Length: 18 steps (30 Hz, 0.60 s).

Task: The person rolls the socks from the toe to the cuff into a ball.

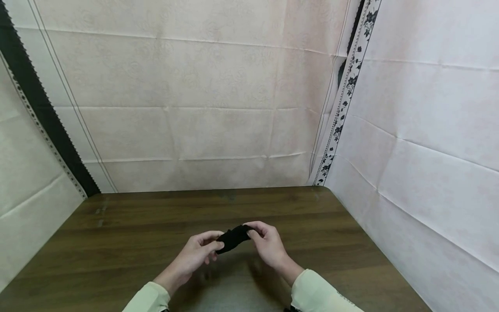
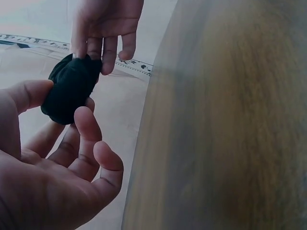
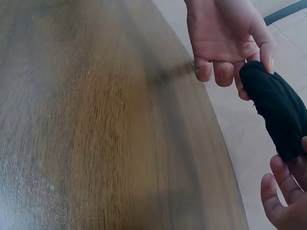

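A small black bundle of folded cloth [image 1: 233,238] is held between both hands above the wooden table. My left hand [image 1: 198,251] pinches its left end, thumb on top and fingers beneath. At the other end, my right hand [image 1: 270,245] grips it between thumb and fingers. In the left wrist view the cloth [image 2: 72,88] looks thick and rounded, with soft folds. The right wrist view shows the cloth [image 3: 276,108] as a longer, slightly bent roll with a frayed-looking edge. The outer fingers of both hands are off the cloth, loosely bent.
The brown wood-grain table [image 1: 156,212] spreads under the hands. Behind it hangs a pale creased cloth wall [image 1: 218,130], with another pale cloth panel [image 1: 436,130] along the right. A dark strip [image 1: 46,99] borders the left corner. Light green sleeves [image 1: 317,290] cover the forearms.
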Available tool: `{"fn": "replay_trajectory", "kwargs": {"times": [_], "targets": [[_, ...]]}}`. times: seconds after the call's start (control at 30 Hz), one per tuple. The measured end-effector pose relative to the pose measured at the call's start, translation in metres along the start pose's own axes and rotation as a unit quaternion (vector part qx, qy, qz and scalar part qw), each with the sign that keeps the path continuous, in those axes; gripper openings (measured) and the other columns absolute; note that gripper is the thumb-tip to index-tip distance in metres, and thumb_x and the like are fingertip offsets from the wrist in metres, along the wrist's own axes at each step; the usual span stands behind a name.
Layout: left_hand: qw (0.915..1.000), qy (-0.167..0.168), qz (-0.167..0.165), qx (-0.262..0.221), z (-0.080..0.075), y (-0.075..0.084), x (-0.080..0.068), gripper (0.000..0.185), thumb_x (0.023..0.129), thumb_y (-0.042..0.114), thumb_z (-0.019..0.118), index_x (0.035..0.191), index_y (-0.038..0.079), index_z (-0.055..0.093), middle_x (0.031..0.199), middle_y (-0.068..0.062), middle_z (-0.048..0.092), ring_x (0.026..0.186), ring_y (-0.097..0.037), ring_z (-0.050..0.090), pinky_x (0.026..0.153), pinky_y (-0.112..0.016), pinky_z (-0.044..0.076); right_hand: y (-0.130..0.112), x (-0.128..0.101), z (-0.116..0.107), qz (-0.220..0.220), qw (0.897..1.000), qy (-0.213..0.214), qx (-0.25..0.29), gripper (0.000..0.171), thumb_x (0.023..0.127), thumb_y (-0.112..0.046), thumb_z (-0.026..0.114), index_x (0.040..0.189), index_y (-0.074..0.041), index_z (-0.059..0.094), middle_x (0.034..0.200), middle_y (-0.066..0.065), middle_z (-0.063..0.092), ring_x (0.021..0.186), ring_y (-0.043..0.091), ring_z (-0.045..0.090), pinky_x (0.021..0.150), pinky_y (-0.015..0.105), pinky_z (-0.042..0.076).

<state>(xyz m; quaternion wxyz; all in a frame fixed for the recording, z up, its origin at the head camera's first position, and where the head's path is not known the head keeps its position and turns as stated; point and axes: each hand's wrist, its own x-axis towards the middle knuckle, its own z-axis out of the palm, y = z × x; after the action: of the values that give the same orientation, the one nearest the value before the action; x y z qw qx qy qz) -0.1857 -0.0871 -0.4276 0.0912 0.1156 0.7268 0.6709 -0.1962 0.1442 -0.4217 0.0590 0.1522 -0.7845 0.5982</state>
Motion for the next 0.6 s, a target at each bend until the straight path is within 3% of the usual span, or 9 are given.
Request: {"fn": "replay_trajectory", "kwargs": {"times": [0.2, 0.4, 0.6], "targets": [[0.9999, -0.008, -0.005, 0.011, -0.004, 0.003, -0.001, 0.036, 0.096, 0.019, 0.067, 0.129, 0.004, 0.065, 0.099, -0.006, 0.067, 0.075, -0.020, 0.059, 0.062, -0.028, 0.044, -0.004, 0.000, -0.002, -0.003, 0.999, -0.037, -0.002, 0.026, 0.103, -0.005, 0.054, 0.124, -0.010, 0.070, 0.078, 0.005, 0.054, 0.058, 0.011, 0.043, 0.053, 0.023, 0.039], [0.9996, -0.007, -0.008, 0.025, -0.008, 0.003, -0.001, 0.038, 0.095, 0.018, 0.067, 0.130, 0.004, 0.065, 0.106, -0.008, 0.068, 0.075, -0.020, 0.059, 0.063, -0.029, 0.044, -0.002, 0.001, -0.006, -0.018, 0.997, -0.074, 0.007, 0.022, 0.103, -0.005, 0.053, 0.118, -0.003, 0.069, 0.099, 0.008, 0.064, 0.074, 0.015, 0.053, 0.066, 0.026, 0.046], [0.9994, -0.015, -0.002, 0.032, -0.013, 0.004, -0.002, 0.038, 0.095, 0.018, 0.066, 0.130, 0.005, 0.065, 0.116, -0.012, 0.065, 0.079, -0.023, 0.059, 0.065, -0.032, 0.047, -0.003, 0.001, -0.010, -0.011, 0.993, -0.115, 0.032, 0.021, 0.103, -0.005, 0.053, 0.117, 0.004, 0.065, 0.097, 0.006, 0.061, 0.080, 0.020, 0.056, 0.071, 0.030, 0.050]]}}
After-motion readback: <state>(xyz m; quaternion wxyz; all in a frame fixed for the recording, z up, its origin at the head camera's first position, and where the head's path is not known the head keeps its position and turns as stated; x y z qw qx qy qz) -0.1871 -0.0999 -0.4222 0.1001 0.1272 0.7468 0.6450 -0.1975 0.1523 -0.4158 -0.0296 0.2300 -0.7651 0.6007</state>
